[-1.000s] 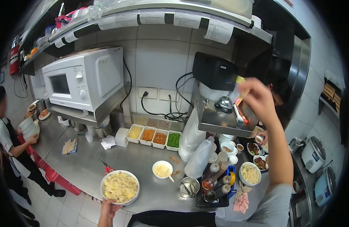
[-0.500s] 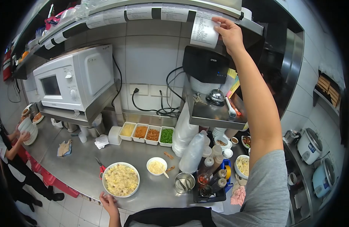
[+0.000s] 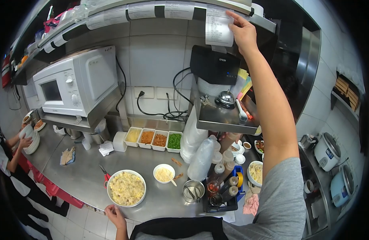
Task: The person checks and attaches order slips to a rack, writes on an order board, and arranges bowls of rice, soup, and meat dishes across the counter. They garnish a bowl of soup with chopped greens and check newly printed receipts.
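Observation:
Up at the shelf rail, my right hand (image 3: 245,35) pinches the right edge of a printed receipt (image 3: 219,27), which hangs above a black Epson printer (image 3: 214,66). My left hand (image 3: 115,216) is low at the counter's front edge, fingers loosely bent and apart, holding nothing. Just above it stands a white bowl of fried rice (image 3: 126,188), with red-handled scissors (image 3: 106,175) to its left. A smaller bowl of pale yellow shreds (image 3: 164,174) with a spoon is to the right.
Several topping tubs (image 3: 153,139) line the wall below a microwave (image 3: 76,82). A bottle caddy (image 3: 220,206) and steel pot (image 3: 193,191) stand right. A metal shelf (image 3: 224,118) holds a bell (image 3: 225,98). At far left, a person (image 3: 11,160) holds stacked bowls.
My right hand and the receipt have risen slightly against the rail. My left hand has come closer to the counter edge. A bottle now shows below the metal shelf.

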`<move>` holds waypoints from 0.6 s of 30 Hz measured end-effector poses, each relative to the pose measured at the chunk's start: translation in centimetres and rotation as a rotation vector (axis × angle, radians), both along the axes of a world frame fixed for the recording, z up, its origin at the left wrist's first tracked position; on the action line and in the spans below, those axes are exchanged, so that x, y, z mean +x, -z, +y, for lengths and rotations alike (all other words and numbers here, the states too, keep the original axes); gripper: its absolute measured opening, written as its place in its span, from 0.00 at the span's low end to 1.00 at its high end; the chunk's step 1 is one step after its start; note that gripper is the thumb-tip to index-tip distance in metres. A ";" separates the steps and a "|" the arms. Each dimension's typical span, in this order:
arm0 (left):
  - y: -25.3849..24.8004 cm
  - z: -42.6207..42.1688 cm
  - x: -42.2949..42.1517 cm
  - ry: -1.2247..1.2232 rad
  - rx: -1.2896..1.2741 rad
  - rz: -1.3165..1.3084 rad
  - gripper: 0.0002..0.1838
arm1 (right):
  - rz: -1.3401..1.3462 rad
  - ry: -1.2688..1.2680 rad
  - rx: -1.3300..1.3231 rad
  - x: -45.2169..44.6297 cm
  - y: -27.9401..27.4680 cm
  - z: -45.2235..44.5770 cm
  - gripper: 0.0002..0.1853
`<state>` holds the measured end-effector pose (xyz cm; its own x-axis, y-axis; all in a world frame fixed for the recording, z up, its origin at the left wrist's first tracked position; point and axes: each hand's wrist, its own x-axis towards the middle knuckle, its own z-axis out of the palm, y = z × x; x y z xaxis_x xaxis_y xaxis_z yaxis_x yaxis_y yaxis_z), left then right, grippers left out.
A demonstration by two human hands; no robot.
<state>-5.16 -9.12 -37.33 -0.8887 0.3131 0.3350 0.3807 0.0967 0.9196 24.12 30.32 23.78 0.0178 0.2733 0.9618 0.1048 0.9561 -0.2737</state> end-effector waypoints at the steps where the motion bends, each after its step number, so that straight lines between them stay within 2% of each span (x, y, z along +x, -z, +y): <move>1: -0.9 -0.7 0.7 -0.011 -0.003 -0.009 0.10 | -0.025 0.051 0.012 0.5 0.1 -0.3 0.21; 5: -1.3 -3.0 1.5 -0.083 -0.038 -0.041 0.09 | 0.035 -0.223 -0.017 2.4 0.1 0.9 0.22; 9: -1.6 -4.6 1.7 -0.095 -0.032 -0.038 0.10 | -0.020 -0.092 0.073 2.1 -0.1 2.4 0.20; 12: -1.2 -5.5 1.7 -0.114 -0.062 -0.015 0.12 | 0.080 0.111 -0.016 1.0 0.0 -1.2 0.18; 13: -1.3 -5.8 1.9 -0.134 -0.072 -0.010 0.13 | 0.136 0.446 0.229 1.4 0.1 -0.8 0.15; 14: -1.4 -6.0 2.0 -0.153 -0.082 -0.007 0.14 | 0.220 0.503 0.313 1.8 0.5 -1.0 0.14; 16: -1.5 -6.5 2.2 -0.200 -0.142 0.062 0.17 | 0.299 0.229 0.097 2.9 1.2 3.4 0.12; 18: -1.6 -6.5 2.8 -0.240 -0.173 0.102 0.19 | 0.317 -0.172 -0.271 3.3 2.6 5.5 0.16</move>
<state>-2.39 -15.58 -35.70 -0.9088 0.1584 0.3860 0.4172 0.3472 0.8399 27.37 35.80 21.13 0.2325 0.5394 0.8093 -0.1788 0.8416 -0.5096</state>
